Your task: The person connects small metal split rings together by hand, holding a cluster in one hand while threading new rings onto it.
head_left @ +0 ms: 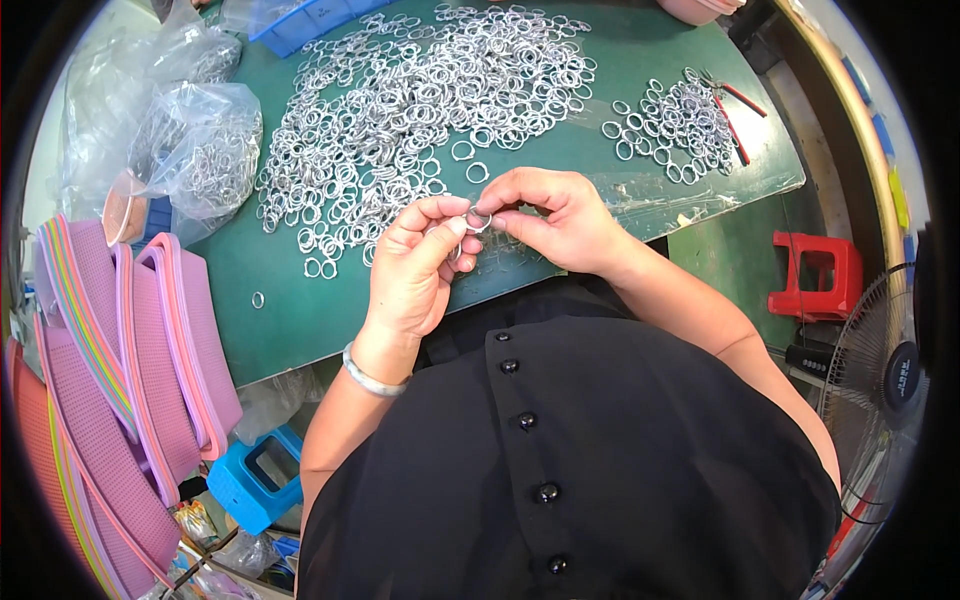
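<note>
Between my two hands, over the near edge of the green table, is a small silvery metal ring (479, 222). My left hand (418, 262) pinches its left side between thumb and fingers; part of another ring seems to show under those fingers. On the ring's right side, my right hand (560, 215) grips with thumb and forefinger. Just beyond my hands lie loose rings (477, 172), and behind them spreads a large heap of similar rings (400, 110). A smaller group of rings (670, 125) lies to the right.
Red-handled pliers (735, 120) lie beside the smaller group on the table (640, 195). Clear plastic bags (205, 150) of metal parts stand at the left, near stacked pink baskets (150, 340). A blue tray (310, 25) sits at the back. Around are blue (240, 490) and red stools (845, 280) and a fan (900, 375).
</note>
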A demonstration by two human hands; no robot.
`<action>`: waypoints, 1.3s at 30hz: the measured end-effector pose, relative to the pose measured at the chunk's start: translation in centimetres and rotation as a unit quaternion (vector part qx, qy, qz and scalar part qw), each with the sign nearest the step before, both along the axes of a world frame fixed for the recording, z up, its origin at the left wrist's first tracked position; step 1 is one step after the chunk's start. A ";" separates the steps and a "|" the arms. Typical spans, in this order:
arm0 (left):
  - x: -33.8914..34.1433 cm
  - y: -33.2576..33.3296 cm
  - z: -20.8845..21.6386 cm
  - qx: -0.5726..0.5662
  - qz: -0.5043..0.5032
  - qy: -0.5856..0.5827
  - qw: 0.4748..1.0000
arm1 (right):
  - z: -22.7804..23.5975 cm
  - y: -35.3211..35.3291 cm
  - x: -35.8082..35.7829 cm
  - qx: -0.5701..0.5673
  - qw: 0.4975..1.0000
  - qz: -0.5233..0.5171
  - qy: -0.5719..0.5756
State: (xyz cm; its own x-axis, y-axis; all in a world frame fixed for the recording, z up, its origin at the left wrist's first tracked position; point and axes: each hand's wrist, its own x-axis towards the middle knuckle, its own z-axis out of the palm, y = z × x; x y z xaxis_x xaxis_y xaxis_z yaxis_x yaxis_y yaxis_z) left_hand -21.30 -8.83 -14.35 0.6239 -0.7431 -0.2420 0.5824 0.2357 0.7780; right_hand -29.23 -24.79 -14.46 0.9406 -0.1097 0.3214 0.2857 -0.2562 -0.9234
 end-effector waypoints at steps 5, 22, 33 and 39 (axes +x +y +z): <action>-0.1 0.0 -0.1 0.013 0.000 -0.014 1.000 | -0.3 -0.4 0.3 0.080 0.994 -0.047 0.054; 0.7 0.7 -0.8 0.008 -0.001 0.079 0.997 | -1.3 -1.1 3.7 -0.318 0.939 -0.130 0.027; -0.3 -0.3 -0.2 0.117 0.008 -0.066 0.991 | 0.3 0.4 2.0 -0.217 0.965 -0.052 -0.136; -0.7 -0.1 -0.3 0.085 0.035 -0.129 0.987 | 0.1 0.6 1.0 -0.091 0.989 -0.070 -0.096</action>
State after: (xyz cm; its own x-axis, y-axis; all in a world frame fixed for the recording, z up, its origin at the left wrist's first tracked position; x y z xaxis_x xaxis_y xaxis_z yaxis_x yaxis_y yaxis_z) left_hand -21.97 -8.92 -14.68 0.7291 -0.6587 -0.1860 0.3466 0.1211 0.9301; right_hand -28.21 -24.19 -14.36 0.8399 -0.1576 0.5194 0.4016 -0.4632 -0.7900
